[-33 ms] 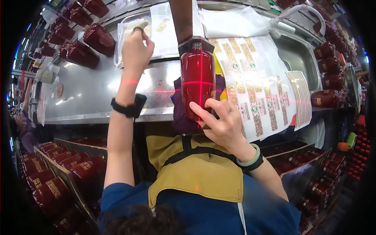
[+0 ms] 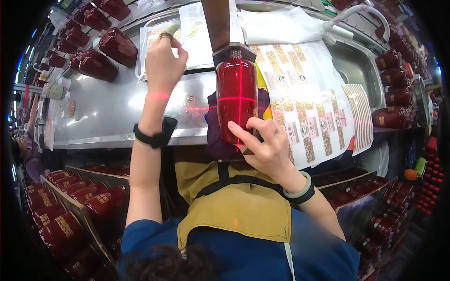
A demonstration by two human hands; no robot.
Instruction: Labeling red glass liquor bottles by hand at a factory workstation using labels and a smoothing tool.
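A dark red glass bottle (image 2: 236, 100) lies in front of me with its neck pointing away, over a dark purple cloth (image 2: 220, 149). Red light lines cross on it. My right hand (image 2: 267, 145) grips its lower end, the index finger laid along the top surface. Out at the far left, my left hand (image 2: 164, 61) is over a shallow tray (image 2: 140, 70) holding gold decal pieces (image 2: 152, 35). Its fingers are bent together, and the hand itself hides whatever they pinch. A dark bracket (image 2: 234, 47) stands at the bottle's neck.
Decal sheets (image 2: 304, 107) cover the right of the metal counter (image 2: 112, 112), beside a sink (image 2: 354, 65) with a curved tap (image 2: 361, 11). More red bottles (image 2: 98, 65) stand at the back left. Crates of bottles (image 2: 61, 225) flank me below. Another person's arm (image 2: 33, 112) shows far left.
My left wrist has turned and shifted very slightly over the tray. The bottle and my right hand stay where they were.
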